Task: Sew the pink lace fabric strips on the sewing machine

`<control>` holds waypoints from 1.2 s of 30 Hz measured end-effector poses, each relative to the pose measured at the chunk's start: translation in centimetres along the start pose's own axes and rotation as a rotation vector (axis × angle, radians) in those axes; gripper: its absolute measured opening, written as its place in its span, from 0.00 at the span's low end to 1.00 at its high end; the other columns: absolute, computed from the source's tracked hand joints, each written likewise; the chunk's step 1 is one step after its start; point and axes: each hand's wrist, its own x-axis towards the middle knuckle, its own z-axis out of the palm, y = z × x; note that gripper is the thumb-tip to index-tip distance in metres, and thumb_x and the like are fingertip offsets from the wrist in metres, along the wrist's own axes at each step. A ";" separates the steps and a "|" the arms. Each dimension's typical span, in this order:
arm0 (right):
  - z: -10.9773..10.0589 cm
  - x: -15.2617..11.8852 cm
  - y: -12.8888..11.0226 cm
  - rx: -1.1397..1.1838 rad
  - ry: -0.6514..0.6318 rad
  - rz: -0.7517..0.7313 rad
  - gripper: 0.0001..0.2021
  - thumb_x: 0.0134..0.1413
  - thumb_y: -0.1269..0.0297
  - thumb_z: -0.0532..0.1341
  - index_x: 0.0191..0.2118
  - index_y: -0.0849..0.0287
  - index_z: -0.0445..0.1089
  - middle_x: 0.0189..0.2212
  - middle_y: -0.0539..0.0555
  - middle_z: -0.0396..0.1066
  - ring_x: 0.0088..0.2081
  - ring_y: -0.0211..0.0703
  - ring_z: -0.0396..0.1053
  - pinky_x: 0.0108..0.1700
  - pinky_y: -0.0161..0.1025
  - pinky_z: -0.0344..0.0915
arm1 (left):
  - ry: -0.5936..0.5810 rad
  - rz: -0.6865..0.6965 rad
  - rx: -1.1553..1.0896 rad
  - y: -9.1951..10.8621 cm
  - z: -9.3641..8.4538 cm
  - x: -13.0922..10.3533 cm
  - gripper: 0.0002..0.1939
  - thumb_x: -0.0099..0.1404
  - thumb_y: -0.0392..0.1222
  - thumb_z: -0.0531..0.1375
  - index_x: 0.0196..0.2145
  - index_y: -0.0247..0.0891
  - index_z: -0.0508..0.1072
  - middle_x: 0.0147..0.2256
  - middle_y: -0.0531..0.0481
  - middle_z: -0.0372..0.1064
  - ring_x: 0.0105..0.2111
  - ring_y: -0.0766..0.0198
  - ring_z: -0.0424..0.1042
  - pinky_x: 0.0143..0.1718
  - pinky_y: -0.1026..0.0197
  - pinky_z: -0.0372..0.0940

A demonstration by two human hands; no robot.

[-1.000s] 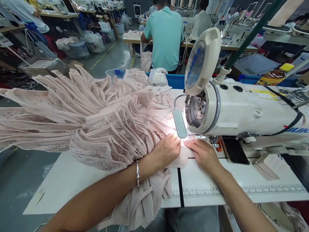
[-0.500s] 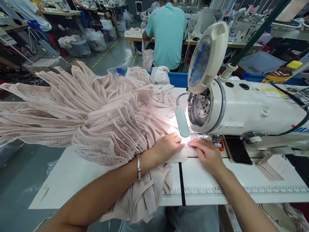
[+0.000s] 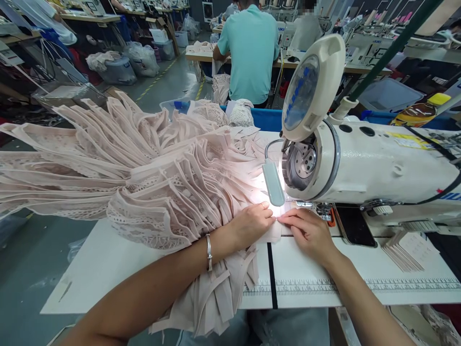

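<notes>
Pale pink fabric pieces [image 3: 180, 192], ruffled layers with lacy openwork, heaped over the left of the smooth white bench [image 3: 122, 245], some draping off its front edge. Left hand [image 3: 252, 222] and right hand [image 3: 306, 231] sit fingertips close together on cloth; grip unclear. Slim lamp [image 3: 273, 185] and rounded, glossy sewing machine [image 3: 382, 166] block the view behind; flat black phone [image 3: 355, 225] lies right.

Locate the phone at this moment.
In the head view, the phone lies right of centre, just to the right of the right hand and below the sewing machine's arm in the picture.
</notes>
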 end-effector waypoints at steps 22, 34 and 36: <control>-0.1 -0.2 0.4 -0.134 -0.091 -0.103 0.18 0.62 0.78 0.54 0.45 0.53 0.78 0.45 0.52 0.80 0.46 0.42 0.75 0.51 0.42 0.73 | 0.000 -0.160 -0.089 0.3 0.5 -0.9 0.13 0.74 0.29 0.47 0.51 0.36 0.66 0.53 0.41 0.68 0.60 0.56 0.64 0.65 0.43 0.54; 1.2 -0.4 0.1 -0.340 -0.154 0.018 0.22 0.59 0.80 0.52 0.50 0.55 0.76 0.50 0.54 0.78 0.50 0.46 0.75 0.55 0.46 0.70 | 0.080 -0.228 -0.016 0.3 0.8 -0.4 0.07 0.73 0.34 0.53 0.46 0.34 0.68 0.53 0.40 0.67 0.63 0.50 0.58 0.66 0.43 0.52; 1.4 -0.5 0.1 -0.369 -0.171 0.025 0.22 0.59 0.80 0.51 0.51 0.55 0.76 0.51 0.54 0.77 0.50 0.46 0.74 0.55 0.46 0.69 | 0.114 -0.225 0.001 0.4 0.9 -0.4 0.07 0.72 0.33 0.53 0.46 0.33 0.69 0.52 0.39 0.67 0.60 0.49 0.60 0.65 0.45 0.54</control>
